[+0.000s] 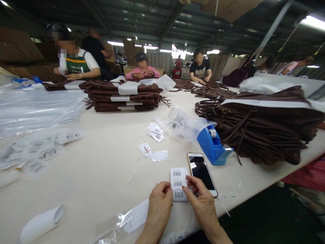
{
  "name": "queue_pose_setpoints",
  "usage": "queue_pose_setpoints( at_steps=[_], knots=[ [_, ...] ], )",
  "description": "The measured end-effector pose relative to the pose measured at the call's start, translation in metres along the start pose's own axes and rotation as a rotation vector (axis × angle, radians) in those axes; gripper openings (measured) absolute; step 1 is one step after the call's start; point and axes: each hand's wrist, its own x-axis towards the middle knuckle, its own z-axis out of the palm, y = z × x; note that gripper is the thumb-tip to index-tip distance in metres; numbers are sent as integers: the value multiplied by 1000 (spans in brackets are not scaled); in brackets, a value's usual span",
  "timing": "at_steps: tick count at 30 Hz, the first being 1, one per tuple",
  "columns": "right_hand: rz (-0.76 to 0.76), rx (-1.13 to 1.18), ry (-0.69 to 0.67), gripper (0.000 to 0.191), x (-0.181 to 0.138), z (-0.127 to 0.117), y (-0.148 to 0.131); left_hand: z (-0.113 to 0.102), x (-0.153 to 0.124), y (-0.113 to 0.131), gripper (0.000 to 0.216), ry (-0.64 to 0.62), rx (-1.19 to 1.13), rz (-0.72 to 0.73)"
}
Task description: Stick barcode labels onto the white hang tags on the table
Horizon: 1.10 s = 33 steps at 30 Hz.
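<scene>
A small white sheet of barcode labels [178, 183], with several barcodes one above another, is held between my two hands near the table's front edge. My left hand [159, 205] has its fingers curled and closed at the sheet's left edge. My right hand [201, 201] pinches the right edge between thumb and fingers. A phone [203, 173] with a dark screen lies just beyond my right hand. Farther up are a tag with a red mark [145, 149], a blank white tag [160, 156] and a small pile of barcode tags [155, 132].
A blue tape dispenser [214, 145] stands beside brown bags [266, 128] piled at right. More folded brown bags [124, 98] are stacked at the back. Clear plastic bags [40, 108] cover the left; a curled white sheet [42, 225] lies in front. Several people work across the table.
</scene>
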Motion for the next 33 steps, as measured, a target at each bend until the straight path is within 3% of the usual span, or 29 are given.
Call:
queue_pose_setpoints(
  at_steps=[4, 11, 18, 21, 26, 33],
  knots=[
    [2, 23, 23, 28, -2, 0, -1, 1, -4, -1, 27, 5, -12, 5],
    [-32, 9, 25, 24, -5, -1, -3, -1, -14, 2, 33, 62, 104, 209],
    [-184, -7, 46, 21, -7, 0, -1, -3, -20, 4, 32, 126, 142, 292],
    [-232, -12, 60, 19, -7, 0, -3, -5, -19, 8, 24, 122, 22, 197],
    [-288, -1, 15, 16, -12, 4, -6, -6, -12, 10, 21, 25, -441, -21],
    [-474, -83, -24, 25, -15, -5, -18, -16, -19, 7, 14, -84, -552, 14]
  ],
)
